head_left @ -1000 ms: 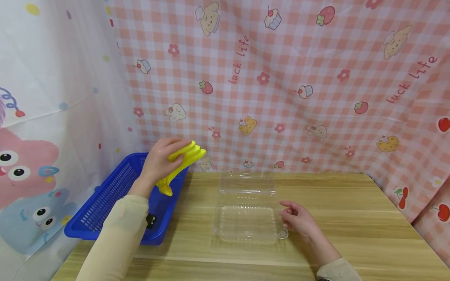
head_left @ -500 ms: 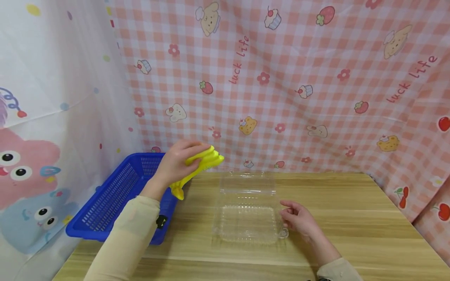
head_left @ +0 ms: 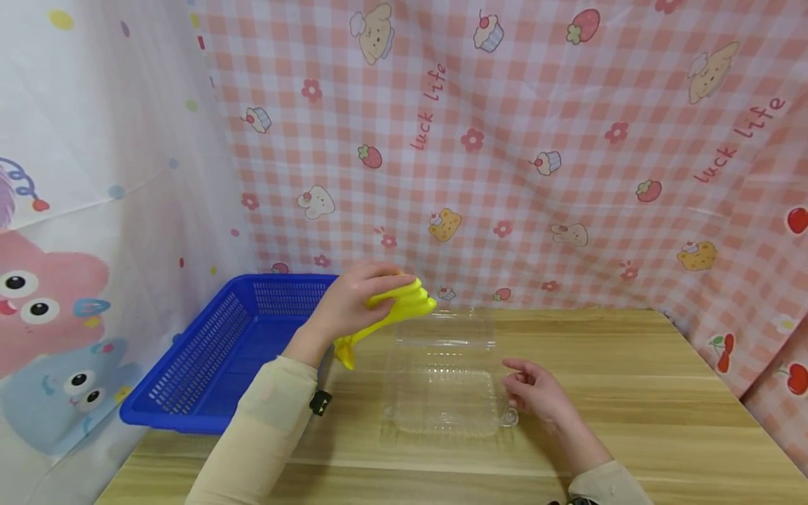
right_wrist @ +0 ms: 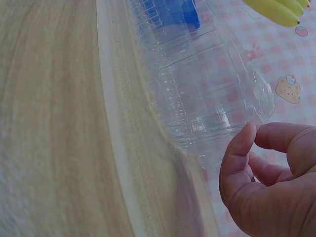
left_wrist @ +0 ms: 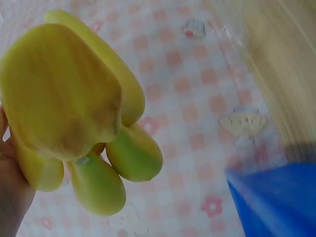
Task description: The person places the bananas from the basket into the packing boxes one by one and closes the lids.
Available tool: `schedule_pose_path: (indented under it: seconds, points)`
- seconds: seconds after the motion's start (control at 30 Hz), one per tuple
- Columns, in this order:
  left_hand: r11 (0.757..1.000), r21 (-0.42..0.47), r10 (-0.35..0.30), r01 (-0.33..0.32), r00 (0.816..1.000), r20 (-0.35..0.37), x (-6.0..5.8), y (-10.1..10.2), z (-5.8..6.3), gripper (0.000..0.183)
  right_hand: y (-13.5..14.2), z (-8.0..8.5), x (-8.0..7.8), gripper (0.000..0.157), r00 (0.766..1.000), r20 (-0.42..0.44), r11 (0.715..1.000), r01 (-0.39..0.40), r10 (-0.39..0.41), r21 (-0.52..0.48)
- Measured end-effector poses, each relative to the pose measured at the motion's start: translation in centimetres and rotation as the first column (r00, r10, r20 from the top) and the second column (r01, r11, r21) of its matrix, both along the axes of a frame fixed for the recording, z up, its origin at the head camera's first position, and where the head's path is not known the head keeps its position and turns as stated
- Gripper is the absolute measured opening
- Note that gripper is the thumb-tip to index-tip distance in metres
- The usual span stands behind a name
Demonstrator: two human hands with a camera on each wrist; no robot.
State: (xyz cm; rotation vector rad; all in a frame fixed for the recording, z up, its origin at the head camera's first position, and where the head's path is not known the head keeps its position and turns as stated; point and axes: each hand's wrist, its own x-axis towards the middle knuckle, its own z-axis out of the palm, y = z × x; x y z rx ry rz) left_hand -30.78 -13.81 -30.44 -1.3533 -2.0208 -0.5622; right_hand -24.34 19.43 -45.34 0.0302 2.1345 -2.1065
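My left hand (head_left: 353,301) grips a yellow bunch of bananas (head_left: 404,305) from above, holding it in the air over the left side of a clear plastic clamshell box (head_left: 445,403). Green-tipped ends and the broad side of the bananas (left_wrist: 61,94) fill much of the left wrist view. The box lies on the table with its lid folded back. Close by the box's right edge is my right hand (head_left: 536,396), its fingers loosely bent. In the right wrist view its thumb and index fingertips come together near the clear plastic (right_wrist: 197,89), with nothing plainly between them.
A blue slotted basket (head_left: 189,421) stands at the left of the wooden table (head_left: 631,393). Behind the table hangs a pink checked cloth (head_left: 536,105); a white printed cloth (head_left: 139,175) hangs on the left.
My left hand has carried the bananas rightward from over the basket to the left side of the clear box. The right hand and the box have stayed in place.
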Motion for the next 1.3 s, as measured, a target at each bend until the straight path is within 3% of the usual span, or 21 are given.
schedule_pose_path:
  seconds: [0.33, 0.63, 0.97, 1.3]
  points:
    - [0.990, -0.123, -0.075, 0.070, 0.996, -0.040, 0.3, 3.9, -1.9, 0.043, 0.1, -0.1, -0.1, 0.049, 1.000, 0.003, 1.000, 0.007, -0.007, 0.006]
    - [0.974, -0.195, -0.116, 0.113, 0.993, -0.003, 0.7, 7.0, -3.7, 0.042, 0.1, -0.1, 0.1, 0.049, 1.000, -0.002, 1.000, 0.011, -0.011, 0.013]
    - [0.947, -0.297, -0.170, 0.124, 0.976, -0.137, 1.0, 9.7, -5.9, 0.039, 0.2, 0.0, 0.0, 0.046, 1.000, 0.001, 0.999, 0.013, -0.013, 0.031]
    - [0.912, -0.396, -0.145, 0.105, 0.987, -0.074, 1.8, 10.7, -7.5, 0.038, 0.2, 0.1, 0.1, 0.047, 1.000, -0.006, 1.000, -0.005, 0.005, 0.016]
